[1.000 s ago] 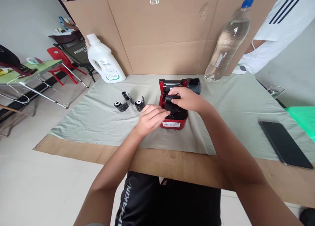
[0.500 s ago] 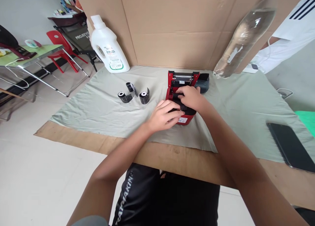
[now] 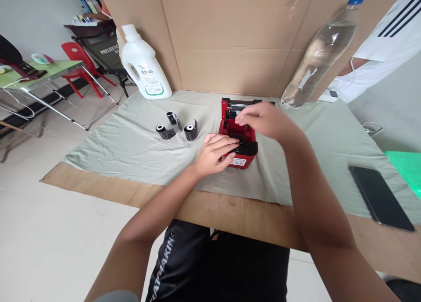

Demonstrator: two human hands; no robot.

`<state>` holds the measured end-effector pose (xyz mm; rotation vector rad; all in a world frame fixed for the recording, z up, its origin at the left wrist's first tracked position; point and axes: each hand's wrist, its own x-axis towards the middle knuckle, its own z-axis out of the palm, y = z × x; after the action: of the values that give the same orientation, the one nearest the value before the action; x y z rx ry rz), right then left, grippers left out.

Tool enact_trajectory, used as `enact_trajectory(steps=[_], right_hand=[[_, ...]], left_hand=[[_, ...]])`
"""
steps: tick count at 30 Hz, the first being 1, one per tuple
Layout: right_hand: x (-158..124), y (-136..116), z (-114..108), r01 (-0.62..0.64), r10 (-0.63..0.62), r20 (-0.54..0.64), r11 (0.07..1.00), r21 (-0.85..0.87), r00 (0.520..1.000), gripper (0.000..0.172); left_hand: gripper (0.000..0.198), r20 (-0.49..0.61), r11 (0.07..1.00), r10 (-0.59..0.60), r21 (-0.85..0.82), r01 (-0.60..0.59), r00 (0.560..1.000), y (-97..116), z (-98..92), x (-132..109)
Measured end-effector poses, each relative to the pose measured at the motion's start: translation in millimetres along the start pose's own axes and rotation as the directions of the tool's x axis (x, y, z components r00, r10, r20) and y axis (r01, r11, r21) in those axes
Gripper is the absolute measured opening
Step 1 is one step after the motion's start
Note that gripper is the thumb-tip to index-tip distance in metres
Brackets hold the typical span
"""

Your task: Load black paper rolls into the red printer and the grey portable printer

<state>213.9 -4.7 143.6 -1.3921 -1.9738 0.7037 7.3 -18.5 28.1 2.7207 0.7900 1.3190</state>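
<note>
A small red and black printer point(image 3: 245, 161), its lid raised and hinged at the back, stands on the cloth in front of me. My left hand point(image 3: 215, 153) grips its front left corner, fingers over the black top edge and thumb against the labelled front. Above the red inner compartment point(image 3: 233, 127) hovers my right hand point(image 3: 263, 118), slightly blurred, fingers bent and pointing left; nothing shows between them. It covers part of the raised lid point(image 3: 238, 104). Left of the printer are three small black film rolls point(image 3: 190, 132), their ends partly unwound.
A white detergent bottle point(image 3: 143, 65) and a tall water bottle point(image 3: 320, 58) stand before a cardboard panel point(image 3: 230, 52). A black phone point(image 3: 381, 197) lies at the right. Behind the panel, a person in a white sleeve point(image 3: 381, 56) is partly visible. A green table point(image 3: 59, 67) stands further left.
My right hand has lifted out of the printer's compartment, baring its red inside. My left hand stays on the front corner. The view has shifted slightly.
</note>
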Motion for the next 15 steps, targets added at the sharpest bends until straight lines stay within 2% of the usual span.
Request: enact_trajectory(steps=[1, 3, 5, 9, 15], right_hand=[[-3, -2, -7, 0.02, -0.018, -0.087, 1.0, 0.022, 0.996, 0.021], [-4, -1, -15, 0.04, -0.048, -0.239, 0.999, -0.037, 0.97, 0.026], [0, 6, -15, 0.043, -0.087, -0.311, 0.989, -0.144, 0.946, 0.029], [7, 16, -7, 0.041, -0.113, -0.262, 0.964, -0.264, 0.958, 0.03], [-7, 2, -17, -0.027, -0.014, -0.137, 0.956, -0.292, 0.99, 0.052]], left_hand=[[0.027, -0.011, 1.0, 0.022, 0.006, -0.022, 1.0, -1, 0.4, 0], [0.024, -0.049, 0.997, 0.083, 0.013, -0.082, 0.995, -2, 0.4, -1], [0.022, -0.08, 0.991, 0.137, 0.023, -0.135, 0.987, -1, -0.4, -1], [0.022, -0.048, 0.985, 0.159, 0.077, -0.155, 0.986, 1, -3.1, -1], [0.025, -0.071, 0.974, 0.224, 0.054, -0.22, 0.972, -1, -5.8, -6]])
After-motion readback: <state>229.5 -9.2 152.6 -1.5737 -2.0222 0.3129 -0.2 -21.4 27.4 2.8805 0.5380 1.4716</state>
